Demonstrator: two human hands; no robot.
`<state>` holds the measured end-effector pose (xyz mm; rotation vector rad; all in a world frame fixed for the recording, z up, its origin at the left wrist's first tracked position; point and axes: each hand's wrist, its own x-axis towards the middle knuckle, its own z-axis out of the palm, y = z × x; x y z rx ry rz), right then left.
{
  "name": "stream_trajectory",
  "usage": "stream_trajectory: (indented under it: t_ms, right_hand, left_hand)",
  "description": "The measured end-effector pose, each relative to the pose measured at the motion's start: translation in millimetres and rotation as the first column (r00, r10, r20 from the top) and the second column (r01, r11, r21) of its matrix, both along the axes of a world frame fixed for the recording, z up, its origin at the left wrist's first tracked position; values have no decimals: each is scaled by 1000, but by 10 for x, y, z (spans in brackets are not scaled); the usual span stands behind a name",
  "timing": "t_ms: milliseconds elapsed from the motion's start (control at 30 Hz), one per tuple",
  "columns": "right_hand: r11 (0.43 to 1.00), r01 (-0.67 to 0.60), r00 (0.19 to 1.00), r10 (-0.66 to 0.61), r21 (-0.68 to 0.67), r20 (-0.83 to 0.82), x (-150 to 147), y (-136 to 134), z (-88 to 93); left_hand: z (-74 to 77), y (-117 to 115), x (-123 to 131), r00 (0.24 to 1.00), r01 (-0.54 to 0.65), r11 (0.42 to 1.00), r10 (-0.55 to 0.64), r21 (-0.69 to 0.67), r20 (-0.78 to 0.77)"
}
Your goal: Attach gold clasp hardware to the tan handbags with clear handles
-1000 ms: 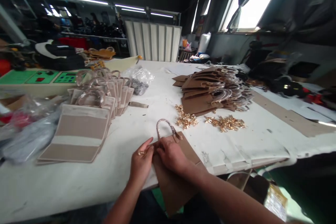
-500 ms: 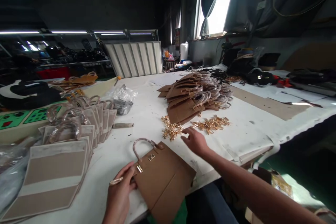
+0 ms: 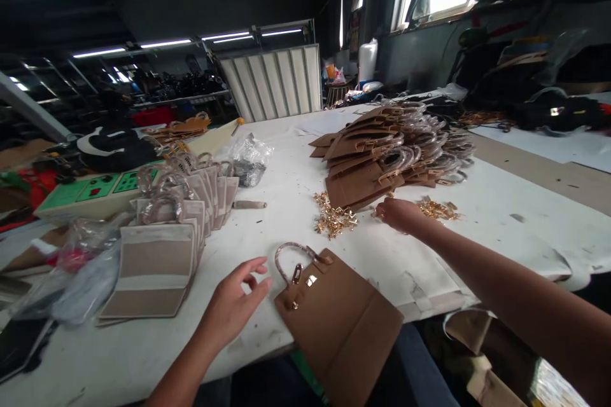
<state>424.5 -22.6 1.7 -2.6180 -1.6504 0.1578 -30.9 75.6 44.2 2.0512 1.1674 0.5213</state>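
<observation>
The brown bag panel (image 3: pixel 341 324) lies across the near edge of the bench (image 3: pixel 286 203), its handle (image 3: pixel 278 254) pointing far and gold fittings (image 3: pixel 311 280) on its far end. Just left of it, the left hand (image 3: pixel 231 305) has its fingers loosely spread, touching nothing. The right hand (image 3: pixel 397 213) is between two piles of gold pieces (image 3: pixel 335 219); whether its fingers pinch one, I cannot tell.

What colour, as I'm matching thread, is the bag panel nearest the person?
The bag panel is brown; it shows best in the head view.
</observation>
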Motion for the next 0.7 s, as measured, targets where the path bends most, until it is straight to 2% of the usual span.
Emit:
stream_trajectory:
  t_ms: [100,167,233,300,367,433,467,500,567,633,700]
  right_hand:
    - [999,26,999,-26,-22,24,109,-26,68]
    - [999,48,998,-47,-16,32,143,-84,140]
    - [998,60,998,-60,19,33,108,-168,205]
    - [994,63,998,-65,87,21,-37,-268,220]
    - [977,60,993,-39,202,-108,-306,-371,149]
    - [931,77,905,85,357,-416,-646,-463,2]
    - [913,52,859,166,404,-484,-812,-497,-81]
    - [904,7,833,231,428,-503,-960,-521,-155]
    - [912,-79,850,273,403,-450,-1160,-530,-244]
    - [938,-145,902,256,315,-347,-1226,-496,-231]
    - [957,-212,933,258,197,-249,-1206,-441,-136]
  left_hand:
    - [67,-39,295,994,100,970,-85,223,-74]
    - [40,-33,557,965,255,898,-213,360,-152]
    - [-36,14,815,910,409,814,-333,413,-246]
    - [-141,90,1023,849,518,761,-402,391,-343]
    - [-248,173,1160,809,570,744,-432,349,-398]
    - [-334,246,1230,793,587,743,-451,320,-409]
    - [-364,276,1246,788,595,742,-462,308,-407]
    - [-384,304,1254,780,605,739,-476,296,-406]
    - [-395,348,1260,764,626,732,-507,269,-399]
    - [-382,380,1269,754,640,729,-534,243,-384]
    - [-361,399,1287,757,638,738,-547,222,-358]
